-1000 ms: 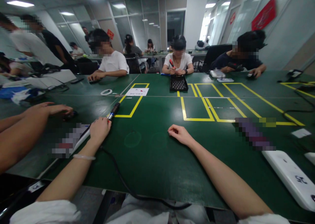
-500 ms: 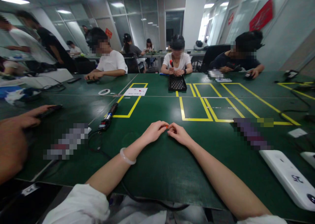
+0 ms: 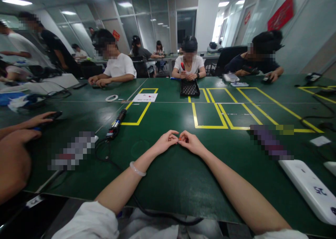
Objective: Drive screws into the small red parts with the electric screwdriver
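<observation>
My left hand (image 3: 168,142) and my right hand (image 3: 190,141) meet above the green table in front of me. Between their fingertips shows a small orange piece (image 3: 180,139), mostly hidden, its kind too small to make out. The right thumb and fingers pinch it. My left hand's fingers are curled, with the thumb and fingertips closed against the piece's left side. A pale bangle (image 3: 137,169) circles my left wrist.
An electric screwdriver (image 3: 117,124) with a cable lies to the left, near a white sheet (image 3: 145,97). Yellow tape (image 3: 210,127) marks the table. A white power bank-like case (image 3: 308,190) lies right. Another person's hand (image 3: 39,121) is at left; a co-worker opposite has a black tray (image 3: 190,88).
My left fingers have shifted slightly on the orange piece, and the index finger has lifted. More orange shows by the right fingertips. The neighbour's hand at left has moved a little.
</observation>
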### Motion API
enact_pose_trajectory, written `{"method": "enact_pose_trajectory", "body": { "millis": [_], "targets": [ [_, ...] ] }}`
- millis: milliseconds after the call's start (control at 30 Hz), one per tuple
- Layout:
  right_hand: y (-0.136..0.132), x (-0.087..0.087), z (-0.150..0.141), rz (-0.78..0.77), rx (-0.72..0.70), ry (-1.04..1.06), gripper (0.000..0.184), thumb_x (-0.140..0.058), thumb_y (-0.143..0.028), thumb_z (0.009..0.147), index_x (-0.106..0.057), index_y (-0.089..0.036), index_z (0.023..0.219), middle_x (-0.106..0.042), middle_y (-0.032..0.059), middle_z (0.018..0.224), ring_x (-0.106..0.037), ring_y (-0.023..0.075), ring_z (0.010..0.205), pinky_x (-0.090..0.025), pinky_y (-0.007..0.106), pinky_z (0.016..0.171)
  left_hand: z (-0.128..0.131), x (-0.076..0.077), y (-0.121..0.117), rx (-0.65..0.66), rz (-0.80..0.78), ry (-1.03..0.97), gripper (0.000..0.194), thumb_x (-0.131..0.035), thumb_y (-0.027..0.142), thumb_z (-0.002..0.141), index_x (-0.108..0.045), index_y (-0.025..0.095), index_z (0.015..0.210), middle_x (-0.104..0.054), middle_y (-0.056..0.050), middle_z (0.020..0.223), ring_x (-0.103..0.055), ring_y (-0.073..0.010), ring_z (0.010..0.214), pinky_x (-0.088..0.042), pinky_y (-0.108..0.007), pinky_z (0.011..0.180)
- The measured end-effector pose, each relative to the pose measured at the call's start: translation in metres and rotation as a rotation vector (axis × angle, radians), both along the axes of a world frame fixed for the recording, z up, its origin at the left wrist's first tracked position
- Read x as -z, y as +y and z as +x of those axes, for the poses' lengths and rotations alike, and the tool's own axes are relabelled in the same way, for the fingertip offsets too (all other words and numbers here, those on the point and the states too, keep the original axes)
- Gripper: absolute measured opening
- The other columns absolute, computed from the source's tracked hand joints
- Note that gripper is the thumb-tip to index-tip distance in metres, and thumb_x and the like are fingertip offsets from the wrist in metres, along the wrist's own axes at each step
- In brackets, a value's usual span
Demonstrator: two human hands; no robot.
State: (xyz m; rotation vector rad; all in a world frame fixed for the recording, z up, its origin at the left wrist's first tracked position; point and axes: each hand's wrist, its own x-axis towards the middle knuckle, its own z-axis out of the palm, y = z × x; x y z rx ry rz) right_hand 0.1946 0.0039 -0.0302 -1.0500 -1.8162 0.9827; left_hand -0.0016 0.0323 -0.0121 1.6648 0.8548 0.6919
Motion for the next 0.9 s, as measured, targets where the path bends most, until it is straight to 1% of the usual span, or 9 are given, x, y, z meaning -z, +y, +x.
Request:
{"method": "enact_pose_trajectory", "body": {
  "millis": [133, 233, 300, 400, 567, 633, 733, 800, 900],
  "targets": [
    [0.0, -0.001, 0.001, -0.008, 0.043, 0.007, 0.022, -0.062, -0.037, 0.083, -0.052, -0.019, 0.088, -0.054, -0.0035, 0.068, -0.05, 0.0112, 0.061, -0.04, 0.023, 0.059, -0.002, -0.002, -0.001, 0.003, 0.03, -0.003, 0.033, -0.068, 0.032, 0.079, -0.058, 0.013, 0.105, -0.064, -0.007, 0.097, -0.061, -0.0139, 0.086, -0.047, -0.029, 0.08],
    [0.0, -0.001, 0.001, -0.016, 0.044, 0.012, 0.023, -0.063, -0.038, 0.082, -0.052, -0.019, 0.087, -0.053, -0.0038, 0.067, -0.05, 0.011, 0.061, -0.04, 0.023, 0.058, -0.001, -0.003, -0.002, 0.017, 0.074, 0.022, 0.028, -0.066, 0.032, 0.08, -0.06, 0.013, 0.1, -0.065, -0.007, 0.096, -0.061, -0.0141, 0.085, -0.047, -0.03, 0.082],
    [0.0, -0.002, 0.001, -0.02, 0.033, 0.029, 0.025, -0.063, -0.038, 0.082, -0.052, -0.019, 0.091, -0.053, -0.0039, 0.069, -0.05, 0.0108, 0.061, -0.04, 0.023, 0.058, -0.001, -0.004, -0.003, 0.015, 0.08, 0.023, 0.027, -0.065, 0.032, 0.081, -0.06, 0.014, 0.1, -0.064, -0.006, 0.096, -0.061, -0.0141, 0.085, -0.047, -0.03, 0.082],
    [-0.001, -0.003, 0.001, -0.007, 0.0, 0.044, 0.026, -0.063, -0.038, 0.083, -0.052, -0.019, 0.098, -0.056, -0.003, 0.073, -0.051, 0.0104, 0.061, -0.04, 0.022, 0.058, 0.0, -0.003, -0.002, 0.008, 0.044, -0.011, 0.028, -0.064, 0.033, 0.082, -0.058, 0.013, 0.101, -0.063, -0.006, 0.094, -0.061, -0.0129, 0.08, -0.048, -0.03, 0.08],
    [0.0, -0.001, 0.001, 0.023, 0.02, 0.006, 0.022, -0.057, -0.04, 0.087, -0.055, -0.018, 0.09, -0.06, -0.0007, 0.076, -0.053, 0.0113, 0.064, -0.041, 0.023, 0.06, 0.0, 0.001, -0.001, 0.026, 0.009, -0.036, 0.03, -0.06, 0.037, 0.086, -0.054, 0.014, 0.103, -0.065, -0.005, 0.088, -0.061, -0.0126, 0.078, -0.048, -0.03, 0.078],
    [0.001, 0.0, 0.001, 0.0, 0.03, 0.007, 0.023, -0.057, -0.04, 0.087, -0.055, -0.018, 0.091, -0.06, -0.001, 0.074, -0.054, 0.0119, 0.064, -0.041, 0.023, 0.06, 0.0, 0.001, -0.003, 0.026, 0.036, -0.017, 0.032, -0.06, 0.038, 0.086, -0.053, 0.015, 0.107, -0.064, -0.004, 0.086, -0.061, -0.0128, 0.078, -0.048, -0.029, 0.077],
    [0.001, 0.0, 0.002, -0.024, 0.035, 0.012, 0.024, -0.054, -0.042, 0.089, -0.055, -0.018, 0.09, -0.059, -0.0017, 0.07, -0.055, 0.0124, 0.063, -0.042, 0.024, 0.061, 0.001, -0.001, -0.006, 0.015, 0.123, 0.062, 0.034, -0.062, 0.038, 0.084, -0.054, 0.017, 0.109, -0.063, -0.002, 0.085, -0.06, -0.0115, 0.074, -0.046, -0.025, 0.07],
    [0.0, -0.001, 0.002, -0.03, 0.039, 0.01, 0.024, -0.053, -0.042, 0.089, -0.055, -0.018, 0.089, -0.06, -0.0013, 0.07, -0.055, 0.0125, 0.063, -0.043, 0.024, 0.062, 0.001, -0.004, -0.008, 0.014, 0.176, 0.106, 0.032, -0.061, 0.037, 0.084, -0.056, 0.018, 0.109, -0.063, -0.002, 0.087, -0.059, -0.011, 0.072, -0.044, -0.023, 0.067],
    [0.0, -0.002, 0.001, -0.035, 0.041, 0.003, 0.025, -0.051, -0.042, 0.09, -0.056, -0.018, 0.087, -0.061, -0.0001, 0.072, -0.055, 0.0125, 0.064, -0.043, 0.025, 0.063, 0.001, -0.007, -0.01, 0.017, 0.218, 0.127, 0.027, -0.058, 0.035, 0.086, -0.057, 0.017, 0.106, -0.065, -0.003, 0.091, -0.06, -0.0118, 0.075, -0.044, -0.023, 0.068]
  ]
}}
